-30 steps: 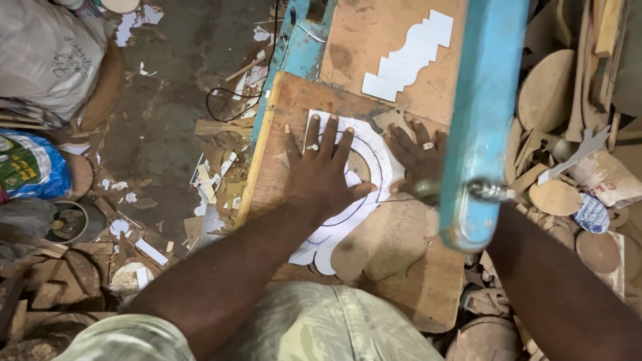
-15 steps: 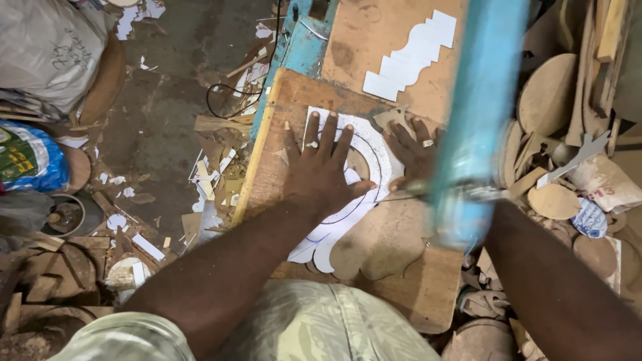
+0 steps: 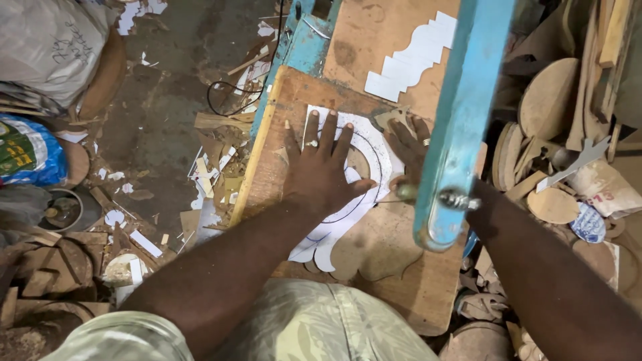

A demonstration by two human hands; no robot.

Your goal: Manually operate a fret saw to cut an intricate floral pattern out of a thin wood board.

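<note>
My left hand lies flat, fingers spread, on a white paper pattern stuck to a curved plywood workpiece. A ring shows on one finger. My right hand presses on the same piece from the right, partly hidden behind the blue saw arm. The workpiece rests on the brown saw table, next to the thin blade and metal guide. A drawn curve runs across the paper between my hands.
A white stepped pattern lies on a second board at the back. Wood offcuts and round discs pile up on the right. Scraps, paper bits and a black cable litter the floor left; sacks stand at the far left.
Both hands and the workpiece have shifted slightly; the workpiece appears turned a little against the blade. The hands stay pressed flat on it.
</note>
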